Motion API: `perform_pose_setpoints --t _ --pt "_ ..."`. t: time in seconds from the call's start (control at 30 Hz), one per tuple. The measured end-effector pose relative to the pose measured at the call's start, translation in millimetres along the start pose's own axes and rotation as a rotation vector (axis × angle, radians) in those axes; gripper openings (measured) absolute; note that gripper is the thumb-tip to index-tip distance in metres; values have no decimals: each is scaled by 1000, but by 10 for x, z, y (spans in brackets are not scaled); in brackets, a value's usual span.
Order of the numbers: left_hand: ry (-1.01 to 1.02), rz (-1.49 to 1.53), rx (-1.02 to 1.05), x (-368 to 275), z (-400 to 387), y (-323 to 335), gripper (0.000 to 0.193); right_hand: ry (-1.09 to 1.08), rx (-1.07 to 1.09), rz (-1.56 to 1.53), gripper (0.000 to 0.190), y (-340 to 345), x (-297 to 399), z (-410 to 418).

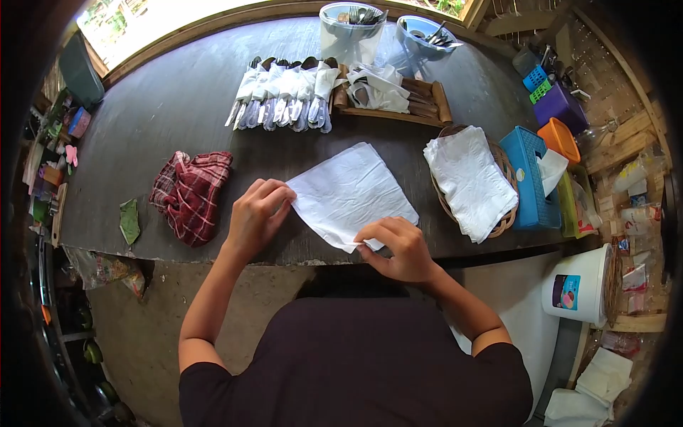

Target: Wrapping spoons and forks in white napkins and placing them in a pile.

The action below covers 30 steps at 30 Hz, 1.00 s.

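A white paper napkin lies spread on the dark table before me. My left hand pinches its left corner between thumb and fingers. Thumb and fingers of my right hand grip the napkin's near edge. Beyond it, several cutlery sets wrapped in white napkins lie in a row, spoon and fork heads pointing away. Beside them a wooden tray holds white napkins and more cutlery. On the right, a stack of white napkins rests on a wicker basket.
A red checked cloth and a green leaf piece lie at left. Clear plastic tub and bowl with cutlery stand at the back. Right of the basket are a blue tissue box and a white bucket.
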<state>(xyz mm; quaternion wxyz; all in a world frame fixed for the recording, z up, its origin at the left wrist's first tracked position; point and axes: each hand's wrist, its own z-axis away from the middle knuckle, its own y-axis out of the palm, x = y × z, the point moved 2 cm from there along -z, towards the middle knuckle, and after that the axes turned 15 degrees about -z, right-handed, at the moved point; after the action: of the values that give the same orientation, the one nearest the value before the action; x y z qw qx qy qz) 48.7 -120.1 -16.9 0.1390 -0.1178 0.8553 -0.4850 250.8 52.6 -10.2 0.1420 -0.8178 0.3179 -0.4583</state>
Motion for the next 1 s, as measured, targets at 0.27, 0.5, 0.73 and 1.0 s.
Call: perform_pose_setpoints --t 0.27,0.5,0.73,1.0 --pt "-295 254 93 17 54 -9 24 274 -192 -120 12 -168 -343 -467" --pt "-259 243 88 97 -34 15 28 342 -195 -16 21 -185 -801 -719" --pt "-243 230 135 180 -104 61 28 389 -123 205 29 -97 -965 -720" --pt "-63 46 72 134 -184 19 27 244 -89 448 46 -57 -800 -679"
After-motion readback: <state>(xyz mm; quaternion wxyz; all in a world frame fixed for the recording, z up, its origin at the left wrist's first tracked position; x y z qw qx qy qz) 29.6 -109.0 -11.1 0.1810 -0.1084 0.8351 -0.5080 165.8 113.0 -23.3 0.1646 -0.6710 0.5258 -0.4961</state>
